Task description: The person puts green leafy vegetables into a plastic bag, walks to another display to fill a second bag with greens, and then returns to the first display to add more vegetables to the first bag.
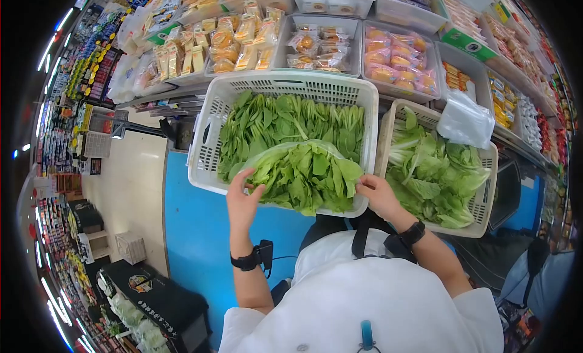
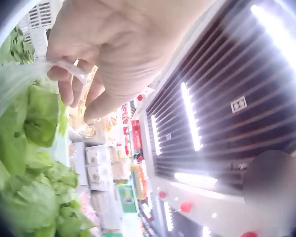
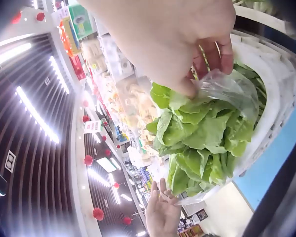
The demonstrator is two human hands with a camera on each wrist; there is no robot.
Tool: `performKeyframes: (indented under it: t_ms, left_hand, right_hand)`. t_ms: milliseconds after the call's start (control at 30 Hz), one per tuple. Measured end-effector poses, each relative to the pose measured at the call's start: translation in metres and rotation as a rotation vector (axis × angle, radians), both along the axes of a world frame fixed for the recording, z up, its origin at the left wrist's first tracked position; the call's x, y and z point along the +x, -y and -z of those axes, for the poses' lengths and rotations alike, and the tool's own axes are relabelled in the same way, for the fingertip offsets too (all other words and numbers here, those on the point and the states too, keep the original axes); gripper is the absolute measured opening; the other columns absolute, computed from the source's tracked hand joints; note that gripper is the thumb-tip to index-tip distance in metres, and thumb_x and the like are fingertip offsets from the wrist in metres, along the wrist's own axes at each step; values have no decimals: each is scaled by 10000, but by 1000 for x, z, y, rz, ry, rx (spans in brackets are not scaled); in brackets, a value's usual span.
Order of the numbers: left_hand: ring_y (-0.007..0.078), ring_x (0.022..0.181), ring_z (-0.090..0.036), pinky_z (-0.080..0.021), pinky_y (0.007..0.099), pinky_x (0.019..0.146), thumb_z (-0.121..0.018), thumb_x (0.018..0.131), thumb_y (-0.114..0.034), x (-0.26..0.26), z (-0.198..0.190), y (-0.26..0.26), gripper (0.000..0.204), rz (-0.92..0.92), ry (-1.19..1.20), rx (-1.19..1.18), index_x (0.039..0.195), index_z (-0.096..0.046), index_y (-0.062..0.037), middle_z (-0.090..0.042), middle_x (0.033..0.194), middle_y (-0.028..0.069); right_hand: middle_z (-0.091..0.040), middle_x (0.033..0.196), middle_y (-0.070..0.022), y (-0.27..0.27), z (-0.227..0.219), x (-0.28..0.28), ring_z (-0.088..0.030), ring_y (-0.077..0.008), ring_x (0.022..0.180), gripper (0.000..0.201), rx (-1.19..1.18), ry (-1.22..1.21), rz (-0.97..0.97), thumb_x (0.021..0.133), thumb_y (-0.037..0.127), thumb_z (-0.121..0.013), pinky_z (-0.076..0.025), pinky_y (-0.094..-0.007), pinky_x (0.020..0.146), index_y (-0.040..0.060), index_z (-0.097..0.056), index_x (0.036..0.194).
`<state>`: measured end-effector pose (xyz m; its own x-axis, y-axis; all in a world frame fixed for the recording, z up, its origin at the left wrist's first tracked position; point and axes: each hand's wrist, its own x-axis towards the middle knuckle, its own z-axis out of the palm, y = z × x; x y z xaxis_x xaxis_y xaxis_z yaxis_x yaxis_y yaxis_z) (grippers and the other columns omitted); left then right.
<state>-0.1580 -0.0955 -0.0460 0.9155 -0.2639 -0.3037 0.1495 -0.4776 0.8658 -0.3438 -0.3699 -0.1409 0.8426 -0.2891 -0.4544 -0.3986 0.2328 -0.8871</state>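
Note:
A clear plastic bag [image 1: 328, 148] full of leafy green lettuce [image 1: 303, 177] rests at the near side of a white crate [image 1: 200, 140]. At the bag's left edge is my left hand [image 1: 243, 204], its fingers curled at the stretched film and the thumb apart from them. My right hand [image 1: 379, 198] pinches the bag's right edge between thumb and fingers. In the right wrist view, the gathered film [image 3: 227, 89] shows under those fingertips. Bunches of darker leafy greens [image 1: 273, 116] fill the crate behind the bag.
A beige crate [image 1: 486, 201] of lettuce stands on the right, with a stack of clear bags [image 1: 466, 119] on its far corner. Bins of packaged bread [image 1: 401, 58] line the back. Blue flooring [image 1: 200, 225] lies left of my body, and a black-covered table [image 1: 158, 298] stands lower left.

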Motion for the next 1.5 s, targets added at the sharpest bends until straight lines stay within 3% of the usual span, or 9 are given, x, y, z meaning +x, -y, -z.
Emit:
performKeyframes:
  t_ms: [100,167,267,633,867,1067,1133,1333,1500]
  left_hand:
    - [74,757,-494,-410,208,668,-636,850,-21,0,12,0,325,125,340,138,1174,-624,-40,-643,1099,91]
    - [76,750,-497,-421,219,677,-588,895,-52,1,-8,0,257,-171,-135,-318,1147,-633,-26,-653,1118,115]
    - [73,740,-504,-433,218,689,-542,933,-96,-3,-31,-1,230,-195,-84,-633,1130,-626,-13,-655,1102,113]
    - [104,724,-562,-451,224,705,-519,939,-109,-23,-67,43,160,80,-84,-598,1035,-599,-9,-657,959,84]
    - [91,706,-564,-469,236,727,-517,948,-127,-14,-44,59,178,61,-117,-554,1056,-608,-19,-667,1065,97]
    - [93,677,-481,-435,268,667,-532,936,-127,11,-25,-2,169,-150,-147,-769,1063,-584,-28,-622,1043,101]
    - [103,662,-442,-406,272,636,-523,942,-147,11,-17,-30,206,-421,-442,-1186,1120,-543,-45,-584,1037,99]
    - [117,683,-455,-421,274,661,-509,958,-182,-26,-44,-39,232,-372,-333,-1168,1148,-505,-49,-565,1077,138]
    - [121,697,-478,-446,278,667,-510,960,-199,-46,-42,-33,249,-390,-280,-1086,1147,-502,-34,-589,1089,173]
  right_hand:
    - [-584,849,41,5,-31,3,-533,-71,815,102,184,94,63,877,74,-628,-416,-224,777,20,-605,961]
    - [-571,852,49,5,-62,14,-522,-65,818,108,153,155,27,879,75,-628,-406,-217,776,32,-598,974]
    - [-573,868,53,-2,-99,27,-521,-58,827,113,148,261,-6,883,77,-624,-402,-214,784,47,-590,987]
    - [-646,907,-20,7,-143,48,-595,-90,853,171,115,245,101,863,78,-646,-441,-230,805,26,-594,1018]
    - [-658,837,-53,15,-132,56,-608,-114,821,213,96,188,31,840,176,-676,-409,-252,844,37,-610,987]
    - [-641,743,-15,62,-118,47,-530,-80,636,283,-11,-27,-40,927,326,-609,-380,-236,585,47,-641,963]
    - [-649,775,-2,76,-118,36,-524,-65,617,340,80,-36,-37,960,379,-560,-357,-216,524,52,-650,994]
    - [-609,756,15,86,-113,40,-455,-83,566,325,863,73,28,992,360,-492,-347,-220,513,67,-633,986]
    - [-639,754,-72,100,-122,49,-490,-112,562,252,557,24,-94,957,245,-524,-377,-228,533,8,-605,927]
